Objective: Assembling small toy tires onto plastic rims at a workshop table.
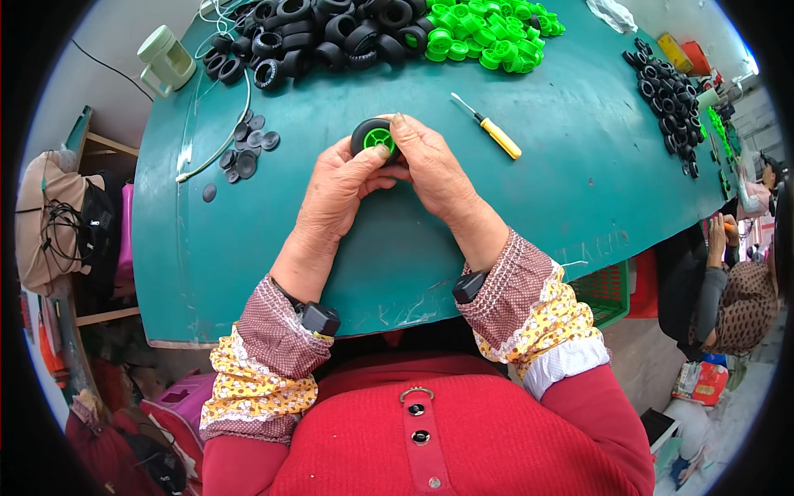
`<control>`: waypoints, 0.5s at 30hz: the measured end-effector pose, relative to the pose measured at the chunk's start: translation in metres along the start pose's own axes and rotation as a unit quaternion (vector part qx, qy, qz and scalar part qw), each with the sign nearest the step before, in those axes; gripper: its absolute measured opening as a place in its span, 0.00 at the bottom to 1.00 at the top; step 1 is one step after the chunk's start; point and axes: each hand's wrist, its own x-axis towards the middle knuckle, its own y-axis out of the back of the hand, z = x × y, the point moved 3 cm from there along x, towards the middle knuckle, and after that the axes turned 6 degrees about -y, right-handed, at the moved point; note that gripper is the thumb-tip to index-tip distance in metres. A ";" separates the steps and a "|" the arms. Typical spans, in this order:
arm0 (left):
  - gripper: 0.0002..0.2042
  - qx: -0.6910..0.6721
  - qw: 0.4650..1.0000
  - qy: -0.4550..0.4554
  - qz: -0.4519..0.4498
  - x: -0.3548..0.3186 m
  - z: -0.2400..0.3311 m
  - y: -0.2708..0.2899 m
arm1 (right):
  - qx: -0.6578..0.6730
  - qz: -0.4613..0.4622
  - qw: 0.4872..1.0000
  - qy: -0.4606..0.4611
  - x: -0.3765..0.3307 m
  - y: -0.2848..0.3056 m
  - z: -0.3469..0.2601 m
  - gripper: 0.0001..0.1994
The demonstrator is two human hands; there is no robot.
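Between both hands, just above the green table, I hold a small toy wheel: a black tyre around a bright green spoked hub. My left hand is closed on its near left side, with the thumb pressed on the hub. My right hand grips the right side, thumb over the tyre's upper rim. The fingers beneath the wheel are partly hidden. To the right of my hands lies a screwdriver with a yellow handle, its tip toward the far left.
Black tyres are heaped at the far edge beside a pile of green hubs. Black discs lie at left near a pale cable and a lidded jug. More tyres spread at right, where another person sits.
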 end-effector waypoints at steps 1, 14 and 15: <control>0.15 0.006 1.000 0.003 0.011 0.001 -0.002 0.000 | 0.001 0.008 1.000 -0.003 0.001 0.001 0.001 0.15; 0.16 0.085 0.996 -0.022 -0.012 -0.001 0.001 0.001 | -0.001 -0.010 1.000 0.002 0.004 0.005 0.003 0.13; 0.15 0.076 0.997 -0.011 -0.006 -0.001 0.002 0.004 | -0.003 -0.011 1.000 0.002 0.003 0.002 0.002 0.13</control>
